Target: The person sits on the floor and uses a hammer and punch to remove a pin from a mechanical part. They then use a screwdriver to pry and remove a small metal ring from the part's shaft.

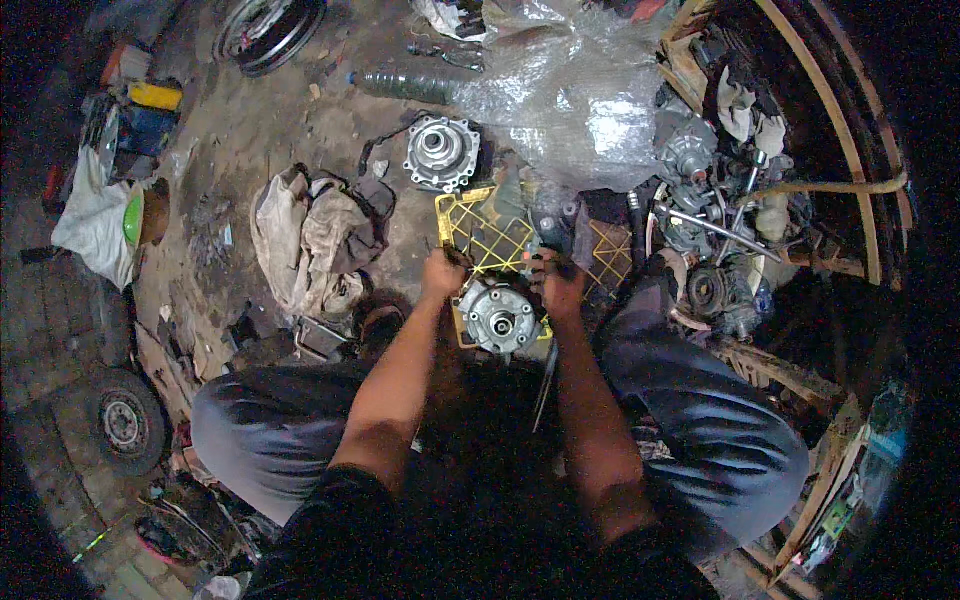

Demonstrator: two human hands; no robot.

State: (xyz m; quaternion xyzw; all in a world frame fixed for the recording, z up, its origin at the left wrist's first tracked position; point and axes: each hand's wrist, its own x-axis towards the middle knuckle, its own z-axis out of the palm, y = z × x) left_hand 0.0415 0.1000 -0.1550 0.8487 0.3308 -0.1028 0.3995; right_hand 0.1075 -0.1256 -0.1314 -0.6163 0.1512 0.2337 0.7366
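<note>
A round silvery metal housing [498, 318] with a hub in its middle and bolt holes around it sits between my hands, close to my lap. My left hand [446, 276] is closed at its upper left side, and what the fingers hold is hidden. My right hand [560, 282] has its fingers curled at the upper right side; I cannot make out what is in them. Just beyond both hands lies a yellow plastic grid crate [490, 232]. Farther off, a second flanged metal housing [440, 150] rests on the ground with its hub facing up.
A crumpled beige cloth [315, 235] lies at the left. Clear plastic sheeting [575, 95] and a plastic bottle [405, 87] are at the back. Greasy machine parts [700, 200] crowd the right, with a rod across them. A small wheel [130, 422] stands at the lower left.
</note>
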